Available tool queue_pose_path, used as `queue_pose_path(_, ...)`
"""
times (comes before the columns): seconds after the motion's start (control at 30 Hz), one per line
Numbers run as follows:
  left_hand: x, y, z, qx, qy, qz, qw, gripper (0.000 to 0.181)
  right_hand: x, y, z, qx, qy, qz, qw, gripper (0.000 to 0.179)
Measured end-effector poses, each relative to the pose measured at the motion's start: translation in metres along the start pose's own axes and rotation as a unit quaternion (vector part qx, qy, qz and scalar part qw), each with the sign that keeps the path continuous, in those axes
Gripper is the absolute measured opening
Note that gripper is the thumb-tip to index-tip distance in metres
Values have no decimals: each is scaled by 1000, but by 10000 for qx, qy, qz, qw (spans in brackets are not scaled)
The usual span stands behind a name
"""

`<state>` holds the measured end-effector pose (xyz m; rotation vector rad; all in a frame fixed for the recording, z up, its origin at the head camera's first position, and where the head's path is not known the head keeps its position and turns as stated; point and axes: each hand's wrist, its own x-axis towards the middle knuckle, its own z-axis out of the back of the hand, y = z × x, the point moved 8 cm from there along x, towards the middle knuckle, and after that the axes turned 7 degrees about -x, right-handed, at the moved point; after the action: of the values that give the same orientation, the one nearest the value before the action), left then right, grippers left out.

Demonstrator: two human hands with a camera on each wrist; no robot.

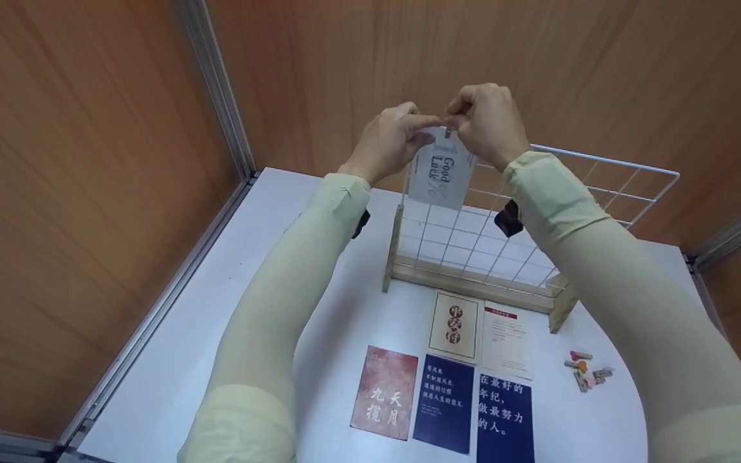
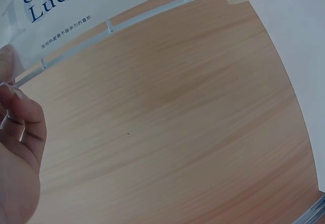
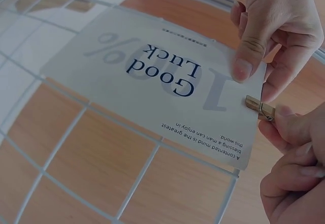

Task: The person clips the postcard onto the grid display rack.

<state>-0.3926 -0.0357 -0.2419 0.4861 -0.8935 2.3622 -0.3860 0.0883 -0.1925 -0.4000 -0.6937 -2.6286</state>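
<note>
A white "Good Luck" card [image 1: 441, 170] hangs against the upper left of a white wire grid rack [image 1: 602, 158]. My left hand [image 1: 386, 138] pinches the card's top edge between thumb and fingers. Right beside it, my right hand [image 1: 489, 122] pinches a small wooden clothespin [image 3: 259, 107], whose jaws overlap the card's top edge in the right wrist view. The card's printing faces me. In the left wrist view, the left fingertips [image 2: 6, 64] are at the card's corner by the grid wire.
The rack stands on a wooden base [image 1: 473, 285] on a white table [image 1: 242, 308]. In front lie a red card [image 1: 384, 392], two dark blue cards [image 1: 444, 405], a cream card [image 1: 454, 326] and a white card [image 1: 505, 341]. Several small clothespins [image 1: 580, 381] lie right. Wood-grain panels surround the table.
</note>
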Motion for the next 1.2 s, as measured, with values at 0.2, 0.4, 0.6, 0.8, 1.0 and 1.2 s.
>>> queue_pose_path(0.2, 0, 2, 0, 6, 50, 55, 10000, 35, 0, 0, -3, 44, 126, -83, 9999, 14)
queue_pose_path(0.4, -4, 5, -1, -159, 42, 126, 9998, 34, -1, -2, -9, 80, 258, -137, 9995, 15)
queue_pose_path(0.6, -1, 7, 1, -318, 111, 170, 9993, 31, 3, 0, -11, 57, 302, 4, 9995, 16)
queue_pose_path(0.8, 1, 11, 2, -320, 142, 229, 9991, 29, 6, -5, -18, 71, 393, 5, 9992, 19)
queue_pose_path(1.0, -2, 15, -1, -310, 163, 240, 9991, 31, 6, -12, -26, 83, 424, -70, 9990, 20)
queue_pose_path(1.2, -2, 19, -3, -260, 212, 321, 9989, 34, 5, -16, -26, -21, 444, -66, 9990, 34)
